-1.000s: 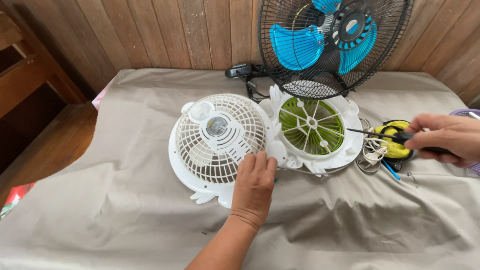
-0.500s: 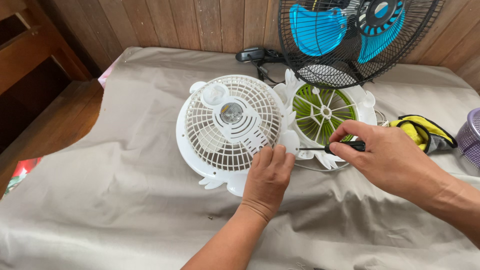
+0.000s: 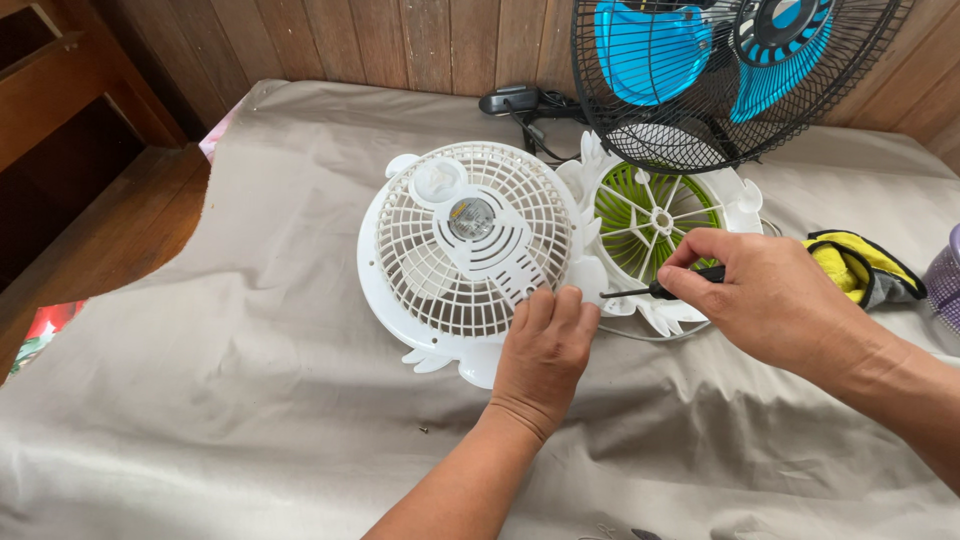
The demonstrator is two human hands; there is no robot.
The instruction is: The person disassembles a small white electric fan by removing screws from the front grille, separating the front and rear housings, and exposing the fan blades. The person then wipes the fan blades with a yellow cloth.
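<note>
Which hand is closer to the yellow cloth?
The right hand. It holds a screwdriver just left of the yellow cloth, with a small gap between. The left hand rests on the white fan grille, much farther left.

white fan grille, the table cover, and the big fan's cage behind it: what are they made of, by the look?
White fan grille: looks like moulded plastic, smooth with a slight sheen, thin uniform ribs. Table cover: grey-beige woven cloth, matte, lying in soft folds and creases. Big fan's cage: probably black coated metal wire, going by the thin round spokes; plastic cannot be ruled out.
</note>
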